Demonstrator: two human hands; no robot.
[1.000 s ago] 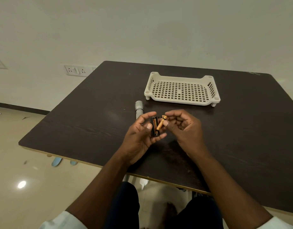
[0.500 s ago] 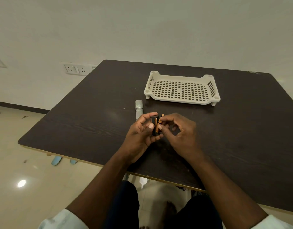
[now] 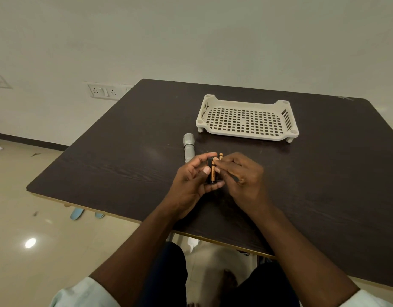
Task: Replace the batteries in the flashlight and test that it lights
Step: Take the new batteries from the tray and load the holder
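A dark wood-grain worktop (image 3: 124,151) stands against a pale wall with a socket panel (image 3: 103,91), over a glossy beige floor. Above the near part of the worktop, the left hand (image 3: 191,185) grips a black battery holder (image 3: 210,171), with thumb and fingers curled around it. One copper-and-black battery (image 3: 212,173) sits in the holder, lengthwise. The right hand (image 3: 242,180) is just beside the left one, and its fingertips (image 3: 216,166) pinch at the top of this battery. A second battery (image 3: 220,155) shows only its copper end, just beyond the right fingers; whether the hand holds it I cannot tell. The grey flashlight body (image 3: 188,147) lies on the worktop just beyond the left hand, partly hidden by its fingers. Further away, beyond the right hand, stands a cream perforated plastic tray (image 3: 246,135) on short feet.
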